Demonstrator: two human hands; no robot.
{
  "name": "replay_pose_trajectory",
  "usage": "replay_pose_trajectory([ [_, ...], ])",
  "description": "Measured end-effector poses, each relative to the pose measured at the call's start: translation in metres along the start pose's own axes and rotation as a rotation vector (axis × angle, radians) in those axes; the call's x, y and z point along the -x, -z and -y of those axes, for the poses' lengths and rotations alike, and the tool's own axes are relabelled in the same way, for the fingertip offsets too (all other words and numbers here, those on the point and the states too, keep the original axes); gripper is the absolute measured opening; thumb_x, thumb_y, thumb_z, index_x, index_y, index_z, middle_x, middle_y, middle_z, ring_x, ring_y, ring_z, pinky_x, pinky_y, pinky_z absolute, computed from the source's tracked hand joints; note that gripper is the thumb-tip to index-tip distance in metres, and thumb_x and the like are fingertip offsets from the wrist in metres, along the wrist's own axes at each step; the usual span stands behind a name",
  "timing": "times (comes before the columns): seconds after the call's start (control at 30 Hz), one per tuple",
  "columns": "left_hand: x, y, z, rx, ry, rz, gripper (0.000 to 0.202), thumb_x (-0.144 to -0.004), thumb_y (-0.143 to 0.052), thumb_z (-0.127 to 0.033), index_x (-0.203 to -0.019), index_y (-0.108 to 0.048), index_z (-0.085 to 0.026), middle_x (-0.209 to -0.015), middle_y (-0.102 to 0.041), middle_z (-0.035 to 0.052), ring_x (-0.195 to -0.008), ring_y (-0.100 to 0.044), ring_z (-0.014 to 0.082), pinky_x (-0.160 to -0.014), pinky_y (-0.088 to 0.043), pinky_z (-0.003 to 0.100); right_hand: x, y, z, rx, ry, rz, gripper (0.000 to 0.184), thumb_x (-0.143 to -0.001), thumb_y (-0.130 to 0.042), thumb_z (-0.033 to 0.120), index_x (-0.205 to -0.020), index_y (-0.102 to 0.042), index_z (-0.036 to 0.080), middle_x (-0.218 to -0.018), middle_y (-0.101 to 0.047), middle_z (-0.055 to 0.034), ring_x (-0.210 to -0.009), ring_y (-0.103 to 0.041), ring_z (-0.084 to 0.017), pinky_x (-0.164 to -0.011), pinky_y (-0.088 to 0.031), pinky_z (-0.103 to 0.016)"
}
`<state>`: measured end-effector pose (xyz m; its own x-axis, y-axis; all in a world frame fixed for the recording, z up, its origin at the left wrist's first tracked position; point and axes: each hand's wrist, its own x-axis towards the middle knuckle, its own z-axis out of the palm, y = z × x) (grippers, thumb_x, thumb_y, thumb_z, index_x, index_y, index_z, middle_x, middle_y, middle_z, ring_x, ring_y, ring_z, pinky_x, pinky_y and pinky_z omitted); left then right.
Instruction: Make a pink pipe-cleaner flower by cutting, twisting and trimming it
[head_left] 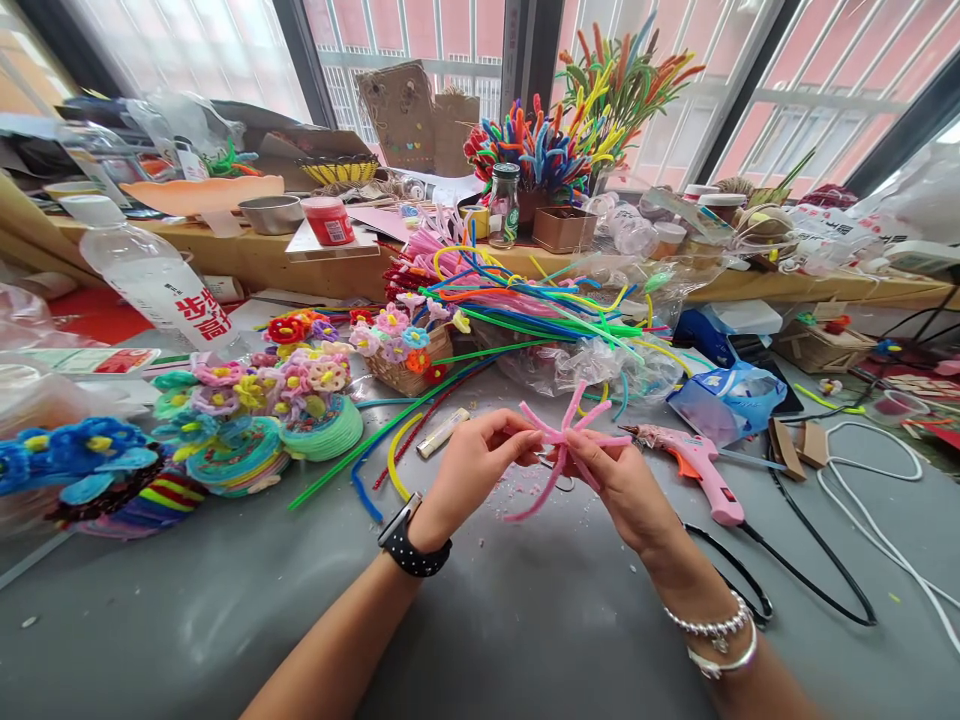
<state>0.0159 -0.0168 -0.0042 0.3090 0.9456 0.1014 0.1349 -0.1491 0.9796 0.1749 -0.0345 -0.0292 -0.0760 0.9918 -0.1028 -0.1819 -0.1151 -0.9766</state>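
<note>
Two forearms (337,635) reach in, taking the pink pipe-cleaner piece (564,437) as the dial's hub: one from eight o'clock, one from between four and five. Far left, toward ten, sits one plastic bottle (154,275); then, at nine, two round wrapped bases (322,430) carry flowers. Toward ten again is one flower basket (409,374). The left hand (472,465), close by at nine, has its fingers (519,447) narrowed on the piece. That single piece, held above the bench (487,640), shows at least five strands; it should be light, soft and bendy, easily crushed, best gripped at its joined middle. The right hand (622,485), toward four, pinches near there. At three lies one pink glue gun (709,468), and beyond it one blue packet (731,398)
</note>
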Motion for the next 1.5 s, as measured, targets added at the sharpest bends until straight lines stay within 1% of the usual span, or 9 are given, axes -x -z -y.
replay_pose_trajectory([
  [0.1, 0.001, 0.0, -0.001, -0.041, -0.007, 0.01, 0.016, -0.076, -0.054, -0.027, -0.072, -0.061, -0.014, -0.065, -0.063, 0.0019, -0.059, -0.058, 0.0109, -0.055, -0.045, 0.02, 0.0, 0.0, 0.0, 0.002, 0.002, 0.0, 0.026, -0.067, -0.063, 0.041, -0.072, -0.068, 0.015, -0.066, -0.065, -0.0033, -0.067, -0.056, -0.016, -0.067, -0.043, -0.03],
  [0.17, 0.001, 0.0, 0.0, -0.095, -0.027, 0.02, 0.016, -0.076, -0.053, -0.028, -0.076, -0.063, -0.015, -0.069, -0.065, 0.0027, -0.06, -0.058, 0.0115, -0.055, -0.045, 0.02, 0.0, -0.001, -0.001, -0.003, 0.012, -0.065, 0.026, -0.066, -0.065, 0.04, -0.07, -0.068, 0.015, -0.065, -0.066, -0.0036, -0.065, -0.057, -0.015, -0.066, -0.044, -0.03],
  [0.37, 0.002, -0.002, 0.006, -0.523, -0.211, 0.0, 0.022, -0.079, -0.049, -0.033, -0.075, -0.064, -0.017, -0.068, -0.064, 0.003, -0.061, -0.054, 0.0131, -0.058, -0.04, 0.023, -0.003, -0.003, -0.007, 0.055, 0.133, -0.279, 0.025, -0.063, -0.066, 0.039, -0.068, -0.069, 0.015, -0.06, -0.066, -0.0031, -0.059, -0.056, -0.015, -0.061, -0.044, -0.028],
  [0.47, 0.004, -0.005, 0.007, -0.639, -0.254, 0.064, 0.023, -0.081, -0.045, -0.031, -0.077, -0.062, -0.018, -0.07, -0.063, 0.0033, -0.064, -0.054, 0.0133, -0.06, -0.039, 0.023, -0.003, -0.003, -0.011, 0.132, 0.186, -0.361, 0.027, -0.065, -0.064, 0.041, -0.065, -0.069, 0.014, -0.057, -0.064, -0.0032, -0.057, -0.053, -0.014, -0.057, -0.042, -0.027],
  [0.93, 0.008, -0.014, 0.01, -0.785, -0.298, 0.146, 0.022, -0.082, -0.041, -0.029, -0.076, -0.06, -0.018, -0.074, -0.064, 0.0044, -0.065, -0.055, 0.0145, -0.059, -0.036, 0.023, -0.006, 0.0, -0.017, 0.14, 0.226, -0.439, 0.032, -0.065, -0.062, 0.044, -0.063, -0.067, 0.013, -0.053, -0.057, -0.0014, -0.056, -0.049, -0.014, -0.053, -0.039, -0.026],
  [1.13, 0.0, 0.0, 0.008, -0.552, -0.174, 0.09, 0.036, -0.08, -0.042, -0.044, -0.068, -0.063, -0.017, -0.064, -0.062, 0.0021, -0.059, -0.052, 0.0124, -0.055, -0.035, 0.022, -0.003, -0.004, -0.01, 0.086, 0.189, -0.267, 0.025, -0.065, -0.064, 0.04, -0.063, -0.067, 0.015, -0.058, -0.062, -0.0021, -0.056, -0.051, -0.013, -0.054, -0.041, -0.025],
  [1.27, -0.002, 0.008, 0.004, -0.23, -0.028, 0.024, 0.034, -0.075, -0.049, -0.045, -0.089, -0.062, -0.017, -0.068, -0.061, 0.0016, -0.059, -0.052, 0.0117, -0.052, -0.037, 0.021, 0.003, -0.009, -0.003, 0.154, 0.153, -0.056, 0.022, -0.069, -0.062, 0.038, -0.065, -0.066, 0.016, -0.059, -0.063, -0.0023, -0.055, -0.05, -0.012, -0.053, -0.04, -0.024],
  [1.33, -0.001, 0.009, 0.002, -0.104, 0.036, 0.049, 0.034, -0.072, -0.053, -0.044, -0.09, -0.062, -0.016, -0.07, -0.061, 0.0019, -0.058, -0.051, 0.011, -0.051, -0.038, 0.02, 0.005, -0.01, -0.001, 0.179, 0.144, -0.008, 0.021, -0.069, -0.062, 0.037, -0.066, -0.067, 0.016, -0.062, -0.064, -0.0025, -0.056, -0.051, -0.012, -0.053, -0.039, -0.023],
  [1.5, -0.001, 0.007, -0.001, 0.06, 0.137, 0.197, 0.027, -0.068, -0.06, -0.036, -0.082, -0.062, -0.012, -0.073, -0.06, 0.0029, -0.062, -0.051, 0.0102, -0.056, -0.039, 0.02, 0.006, -0.011, 0.0, 0.156, 0.169, -0.015, 0.018, -0.069, -0.062, 0.035, -0.072, -0.067, 0.017, -0.069, -0.063, -0.0017, -0.063, -0.052, -0.013, -0.057, -0.04, -0.023],
])
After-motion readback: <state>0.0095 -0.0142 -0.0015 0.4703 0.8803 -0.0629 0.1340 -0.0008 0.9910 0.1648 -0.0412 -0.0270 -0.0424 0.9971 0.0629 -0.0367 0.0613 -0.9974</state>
